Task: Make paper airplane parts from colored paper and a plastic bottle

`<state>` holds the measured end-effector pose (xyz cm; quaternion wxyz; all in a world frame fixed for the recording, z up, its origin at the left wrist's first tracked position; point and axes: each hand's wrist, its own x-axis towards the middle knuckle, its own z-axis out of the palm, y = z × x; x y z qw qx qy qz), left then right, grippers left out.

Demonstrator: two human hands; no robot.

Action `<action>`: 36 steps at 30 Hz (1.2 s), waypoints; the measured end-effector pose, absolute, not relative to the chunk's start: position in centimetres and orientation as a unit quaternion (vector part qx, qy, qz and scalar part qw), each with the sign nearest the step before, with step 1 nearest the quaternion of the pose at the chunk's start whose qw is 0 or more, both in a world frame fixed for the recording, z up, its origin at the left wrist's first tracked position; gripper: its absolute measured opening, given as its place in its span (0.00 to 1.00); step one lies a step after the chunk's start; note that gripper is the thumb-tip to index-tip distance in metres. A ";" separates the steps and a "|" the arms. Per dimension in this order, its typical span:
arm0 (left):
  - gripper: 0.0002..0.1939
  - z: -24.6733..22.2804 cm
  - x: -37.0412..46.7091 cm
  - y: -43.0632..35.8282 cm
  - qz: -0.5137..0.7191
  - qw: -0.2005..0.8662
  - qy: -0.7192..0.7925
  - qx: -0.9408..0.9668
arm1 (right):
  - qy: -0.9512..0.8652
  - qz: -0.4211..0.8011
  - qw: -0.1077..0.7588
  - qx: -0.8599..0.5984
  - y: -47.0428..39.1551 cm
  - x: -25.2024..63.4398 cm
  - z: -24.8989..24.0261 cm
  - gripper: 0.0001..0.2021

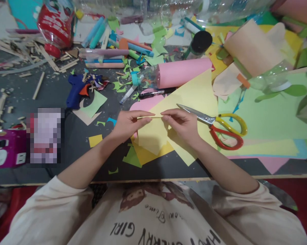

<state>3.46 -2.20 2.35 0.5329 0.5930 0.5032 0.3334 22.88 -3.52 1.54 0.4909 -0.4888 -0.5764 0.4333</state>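
Note:
My left hand and my right hand face each other over pale yellow paper. Between their fingertips runs a thin yellow strip, seen edge-on; each hand pinches one end of it. Just right of my right hand lie scissors with one yellow and one red handle, their blades resting on the yellow paper. A darker yellow sheet sticks out below the pale one. Beyond my hands, a black pen lies beside a clear bottle wrapped in pink paper.
A blue glue gun, wooden sticks and a red-labelled bottle are on the left. Markers and green scraps lie at the back. A tan paper roll and green sheets cover the right. The table edge runs before me.

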 end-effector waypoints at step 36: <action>0.12 2.8 3.5 -1.5 0.331 0.515 0.493 0.618 | -0.548 0.463 0.492 -0.494 -3.1 23.1 1.5 0.01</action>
